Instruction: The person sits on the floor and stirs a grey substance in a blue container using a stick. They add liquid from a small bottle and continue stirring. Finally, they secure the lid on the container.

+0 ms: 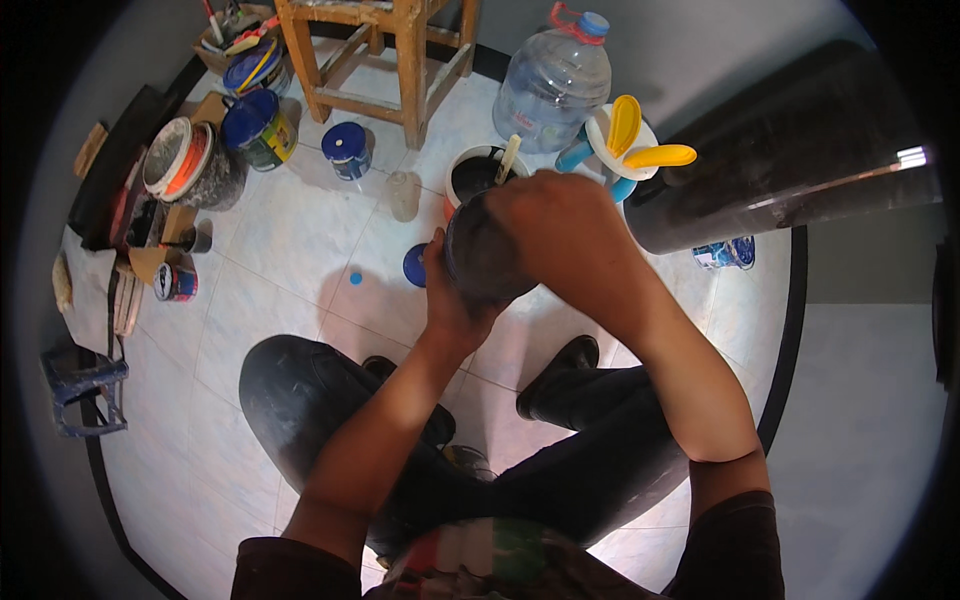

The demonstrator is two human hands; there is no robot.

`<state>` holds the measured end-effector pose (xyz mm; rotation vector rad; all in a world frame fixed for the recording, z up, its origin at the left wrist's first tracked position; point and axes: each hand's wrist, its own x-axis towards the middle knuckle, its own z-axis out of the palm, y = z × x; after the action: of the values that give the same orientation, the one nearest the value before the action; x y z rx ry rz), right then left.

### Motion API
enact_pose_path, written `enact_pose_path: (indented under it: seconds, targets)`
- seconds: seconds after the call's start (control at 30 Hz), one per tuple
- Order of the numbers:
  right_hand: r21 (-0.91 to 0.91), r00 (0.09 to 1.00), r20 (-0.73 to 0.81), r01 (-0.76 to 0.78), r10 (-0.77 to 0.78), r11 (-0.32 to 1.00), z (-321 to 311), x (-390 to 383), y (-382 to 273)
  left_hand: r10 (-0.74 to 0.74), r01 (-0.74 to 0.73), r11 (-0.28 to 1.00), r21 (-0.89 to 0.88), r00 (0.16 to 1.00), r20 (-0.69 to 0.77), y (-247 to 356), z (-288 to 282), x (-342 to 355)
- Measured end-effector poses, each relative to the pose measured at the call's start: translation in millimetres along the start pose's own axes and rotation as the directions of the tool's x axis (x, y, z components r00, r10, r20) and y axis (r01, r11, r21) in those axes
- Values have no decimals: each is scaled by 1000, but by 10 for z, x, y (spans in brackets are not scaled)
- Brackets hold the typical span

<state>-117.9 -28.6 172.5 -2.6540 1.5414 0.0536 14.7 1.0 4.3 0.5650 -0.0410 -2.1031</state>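
My left hand (pixel 450 315) grips a dark, round container (pixel 480 260) from its left and underside, held tilted above the floor between my knees. My right hand (pixel 540 215) is over the container's upper right part with curled fingers; what they hold is hidden. Just behind them stands a bucket (pixel 451 192) of dark liquid with a pale stick (pixel 510 155) upright in it. A blue lid (pixel 414 264) lies beside the container on the floor, and a small blue cap (pixel 355 278) is farther left.
A wooden stool (pixel 410 60), a large water bottle (pixel 550 90), a white seat with yellow handles (pixel 605 135) and a small blue tub (pixel 346 145) stand behind. A big dark cylinder (pixel 760 150) leans at the right. Several paint pails (pixel 255 125) and boards line the left wall.
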Motion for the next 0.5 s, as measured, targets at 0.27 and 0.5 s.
enact_pose_path:
  seconds: [0.27,0.5]
  targets:
    - [-36,968,-218,121,-126,992,111,39,-58,-7,7,1000,-11,1000,1,-58,77,-39]
    - [-67,979,-133,148,-155,987,134,85,-80,-3,3,1000,-26,1000,9,-60,18,-5]
